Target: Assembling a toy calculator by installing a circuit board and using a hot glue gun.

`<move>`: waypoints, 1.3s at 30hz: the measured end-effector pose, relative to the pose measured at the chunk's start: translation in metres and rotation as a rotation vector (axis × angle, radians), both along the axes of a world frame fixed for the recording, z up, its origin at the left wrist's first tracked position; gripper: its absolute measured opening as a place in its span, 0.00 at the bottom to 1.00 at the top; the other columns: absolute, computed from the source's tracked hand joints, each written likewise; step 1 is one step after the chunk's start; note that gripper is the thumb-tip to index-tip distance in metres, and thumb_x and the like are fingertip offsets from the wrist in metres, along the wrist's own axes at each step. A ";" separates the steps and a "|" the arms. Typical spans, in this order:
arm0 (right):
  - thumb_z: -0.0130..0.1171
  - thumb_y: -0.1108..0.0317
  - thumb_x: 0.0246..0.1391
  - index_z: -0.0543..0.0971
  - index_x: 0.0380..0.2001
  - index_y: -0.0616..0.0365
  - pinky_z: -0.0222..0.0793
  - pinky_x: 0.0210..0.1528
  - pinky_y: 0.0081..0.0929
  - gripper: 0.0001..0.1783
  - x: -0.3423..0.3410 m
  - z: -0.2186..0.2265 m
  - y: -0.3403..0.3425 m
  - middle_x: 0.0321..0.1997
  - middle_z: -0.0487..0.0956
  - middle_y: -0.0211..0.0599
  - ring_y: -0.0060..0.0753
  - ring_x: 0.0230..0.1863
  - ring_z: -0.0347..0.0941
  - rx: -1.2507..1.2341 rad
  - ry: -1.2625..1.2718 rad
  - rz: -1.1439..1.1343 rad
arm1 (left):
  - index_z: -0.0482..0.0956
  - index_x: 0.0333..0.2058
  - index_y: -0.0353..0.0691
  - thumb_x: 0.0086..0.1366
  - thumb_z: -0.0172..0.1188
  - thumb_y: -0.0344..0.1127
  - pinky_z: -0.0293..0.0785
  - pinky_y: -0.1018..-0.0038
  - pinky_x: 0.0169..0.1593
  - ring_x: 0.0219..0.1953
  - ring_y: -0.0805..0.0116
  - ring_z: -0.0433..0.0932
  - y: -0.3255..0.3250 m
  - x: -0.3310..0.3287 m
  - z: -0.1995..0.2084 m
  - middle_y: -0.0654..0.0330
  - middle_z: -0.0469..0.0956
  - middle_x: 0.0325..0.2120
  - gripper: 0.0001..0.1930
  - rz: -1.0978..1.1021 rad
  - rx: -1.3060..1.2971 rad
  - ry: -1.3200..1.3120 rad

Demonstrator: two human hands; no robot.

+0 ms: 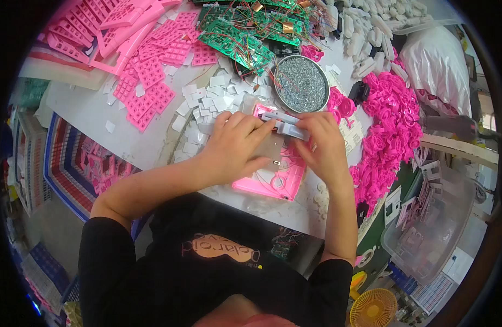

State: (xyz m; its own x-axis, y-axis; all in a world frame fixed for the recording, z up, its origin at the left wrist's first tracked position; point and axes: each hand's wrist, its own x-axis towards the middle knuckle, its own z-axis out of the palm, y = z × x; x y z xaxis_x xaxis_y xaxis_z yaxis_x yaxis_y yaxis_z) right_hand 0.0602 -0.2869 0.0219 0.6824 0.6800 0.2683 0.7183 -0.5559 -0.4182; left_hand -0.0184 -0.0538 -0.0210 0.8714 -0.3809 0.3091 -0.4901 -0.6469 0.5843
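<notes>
Between my hands, a long light grey plastic part lies across the upper end of a pink plastic housing. My right hand is closed on the right end of this part, pinching it between thumb and fingers. From the other side, my left hand touches the part's left end with its forefinger; its thumb is stretched out apart over the housing. Thin wires and a small dark metal piece show inside the housing. What lies beneath the grey part is hidden.
Just beyond my hands stands a round metal dish of small screws. Green circuit boards with wires lie behind it. White square pieces and pink keypad grids spread leftward. A heap of magenta parts covers the right side.
</notes>
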 end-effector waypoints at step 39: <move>0.59 0.77 0.54 0.67 0.54 0.61 0.76 0.37 0.40 0.24 0.007 0.069 -0.001 0.26 0.75 0.41 0.35 0.24 0.74 1.229 0.604 0.036 | 0.80 0.31 0.48 0.60 0.62 0.39 0.60 0.57 0.53 0.38 0.65 0.77 -0.031 0.087 0.036 0.66 0.80 0.30 0.04 -0.201 0.098 -0.240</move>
State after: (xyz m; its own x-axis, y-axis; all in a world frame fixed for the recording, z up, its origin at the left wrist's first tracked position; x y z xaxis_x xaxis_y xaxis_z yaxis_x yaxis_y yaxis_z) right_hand 0.0670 -0.2877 0.0905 0.8947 0.2417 0.3757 0.2558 0.4122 -0.8744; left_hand 0.0682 -0.0852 0.0152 0.6821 -0.5764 0.4500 -0.7302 -0.5703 0.3763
